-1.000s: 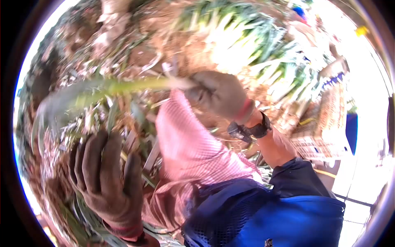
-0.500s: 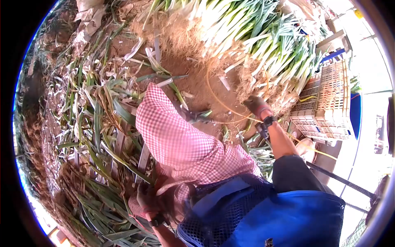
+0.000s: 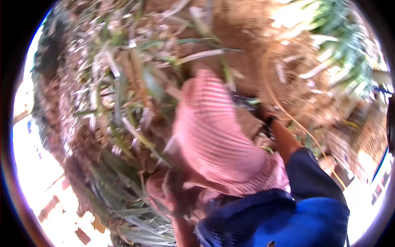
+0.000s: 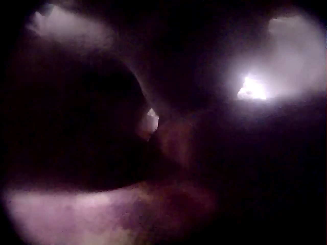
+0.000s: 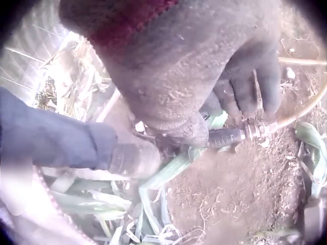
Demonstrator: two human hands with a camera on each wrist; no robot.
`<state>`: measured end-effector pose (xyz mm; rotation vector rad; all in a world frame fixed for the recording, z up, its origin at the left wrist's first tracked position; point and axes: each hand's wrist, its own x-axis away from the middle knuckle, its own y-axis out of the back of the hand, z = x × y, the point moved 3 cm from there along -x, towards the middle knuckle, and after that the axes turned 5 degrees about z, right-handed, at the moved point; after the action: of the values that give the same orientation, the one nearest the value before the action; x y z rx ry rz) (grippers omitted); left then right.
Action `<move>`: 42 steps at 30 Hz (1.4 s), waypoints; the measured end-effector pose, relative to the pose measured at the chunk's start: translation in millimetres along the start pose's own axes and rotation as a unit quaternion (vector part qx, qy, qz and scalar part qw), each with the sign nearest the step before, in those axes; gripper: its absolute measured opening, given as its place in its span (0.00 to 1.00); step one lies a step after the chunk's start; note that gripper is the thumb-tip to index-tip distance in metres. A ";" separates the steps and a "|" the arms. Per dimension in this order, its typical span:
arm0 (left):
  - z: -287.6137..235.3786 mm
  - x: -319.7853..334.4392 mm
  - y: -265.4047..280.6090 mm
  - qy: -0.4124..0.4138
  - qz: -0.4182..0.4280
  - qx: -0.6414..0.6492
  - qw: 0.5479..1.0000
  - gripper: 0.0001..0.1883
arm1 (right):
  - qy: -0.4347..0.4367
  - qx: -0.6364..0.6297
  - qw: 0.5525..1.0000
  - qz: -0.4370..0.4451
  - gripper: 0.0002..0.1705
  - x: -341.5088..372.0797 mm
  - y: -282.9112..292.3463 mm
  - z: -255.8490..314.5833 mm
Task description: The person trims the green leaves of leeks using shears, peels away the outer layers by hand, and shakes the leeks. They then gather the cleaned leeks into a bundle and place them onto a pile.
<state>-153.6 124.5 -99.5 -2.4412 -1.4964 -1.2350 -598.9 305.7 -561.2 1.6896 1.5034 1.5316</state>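
My gloved right hand (image 5: 179, 76) reaches down to a dark handle-like tool (image 5: 225, 138) lying on the soil, thumb right at its near end and fingers extended just beyond it. A metal fitting (image 5: 258, 130) joins the tool to a yellowish hose (image 5: 301, 109). In the head view the right hand (image 3: 265, 113) is low beside the checked pink cloth (image 3: 218, 136) over my leg. My gloved left hand (image 3: 175, 191) is down against that cloth, blurred, its fingers hidden. The left wrist view is nearly all dark.
Leeks with roots (image 3: 341, 45) lie in rows at the upper right. Loose leaves (image 3: 119, 82) litter the ground on the left, with a heap of green leaves (image 3: 123, 185) below. A plastic crate (image 3: 370, 131) stands at the right. A shoe (image 5: 135, 155) is close to the tool.
A second ago my right hand held a leek, which is gone from it. That hand has since dropped to the tool on the ground. My left hand has come in to the cloth.
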 end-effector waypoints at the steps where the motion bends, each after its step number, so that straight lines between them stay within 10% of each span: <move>1: 31.9 -8.4 10.9 0.061 -0.032 0.074 0.995 0.18 | -0.001 0.057 0.991 -0.121 0.11 -24.0 6.5 4.0; 2: 23.0 -10.0 6.4 0.114 -0.079 0.164 0.977 0.17 | -0.095 -0.246 0.960 0.098 0.14 -30.9 6.7 -11.5; 3: 13.9 -11.3 -0.6 0.165 -0.116 0.258 0.945 0.17 | -0.282 -0.524 0.774 0.216 0.18 -14.1 107.5 -73.4; 7: 20.1 -26.7 2.7 0.225 -0.122 0.112 0.960 0.15 | -0.360 -0.516 0.693 0.351 0.28 -24.6 138.1 -93.5; 8: 21.0 -31.7 9.1 0.121 -0.095 -0.024 0.988 0.15 | -0.368 -0.484 0.738 0.293 0.29 -29.4 125.8 -75.8; 9: -28.0 -37.5 -2.7 0.180 -0.080 0.052 0.979 0.15 | -0.381 -0.439 0.778 0.237 0.30 -23.1 104.3 -68.8; 10: 39.6 -32.1 8.8 0.174 -0.109 0.193 0.959 0.14 | -0.388 -0.422 0.786 0.232 0.30 -21.5 92.6 -66.7; 15: 55.4 -44.4 5.2 0.196 -0.093 0.246 0.945 0.14 | -0.322 -0.566 0.697 0.301 0.29 -26.1 157.2 -91.8; 19: 53.0 -51.2 17.7 0.207 -0.075 0.319 0.922 0.15 | -0.342 -0.608 0.703 0.141 0.25 9.2 202.4 -124.7; 21: 49.2 -50.8 28.3 0.227 -0.068 0.391 0.889 0.15 | -0.335 -0.746 0.572 0.068 0.26 27.4 226.3 -143.6; 22: 41.4 -52.3 19.4 0.080 -0.087 0.126 0.985 0.18 | -0.342 -0.782 0.519 0.027 0.24 35.9 251.6 -161.1; 23: 35.3 -45.7 22.1 0.073 -0.082 0.130 0.985 0.18 | -0.347 -0.778 0.523 0.019 0.24 44.5 278.5 -178.7; 25: -8.8 -27.0 35.2 0.029 -0.110 0.130 0.985 0.20 | -0.326 -0.873 0.356 -0.072 0.21 60.0 352.3 -210.0; 29: -30.1 -5.4 73.6 -0.137 -0.177 0.171 0.960 0.19 | -0.065 -0.970 0.147 -0.182 0.13 78.1 493.2 -233.6; 31: -68.6 11.1 73.3 -0.146 -0.207 0.182 0.950 0.20 | 0.049 -0.549 0.550 -0.627 0.11 59.6 527.3 -220.4; 35: -146.8 61.0 50.6 -0.190 -0.234 0.185 0.936 0.25 | 0.175 -0.635 0.469 -0.588 0.11 73.2 605.8 -168.3; 37: -169.5 73.8 37.0 -0.279 -0.053 0.271 0.920 0.26 | 0.213 -0.867 0.394 -0.219 0.10 86.1 623.1 -138.3; 39: -198.8 75.7 10.7 -0.295 -0.037 0.321 0.899 0.26 | 0.138 -0.851 0.503 -0.060 0.15 102.1 649.6 -128.1; 40: -204.5 68.5 11.5 -0.439 -0.093 0.010 0.894 0.25 | 0.131 -0.811 0.563 -0.094 0.18 104.6 648.5 -112.2; 41: -203.6 65.8 1.6 -0.529 -0.134 -0.304 0.781 0.24 | 0.121 -0.767 0.618 -0.126 0.21 107.8 645.9 -96.7; 42: -200.7 64.8 -9.4 -0.527 -0.127 -0.308 0.782 0.24 | 0.097 -0.706 0.696 -0.085 0.21 119.3 648.3 -104.1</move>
<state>-268.3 97.7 75.6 -3.8610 -1.8120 -0.2337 -434.7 156.3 68.1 0.4198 0.1376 1.8929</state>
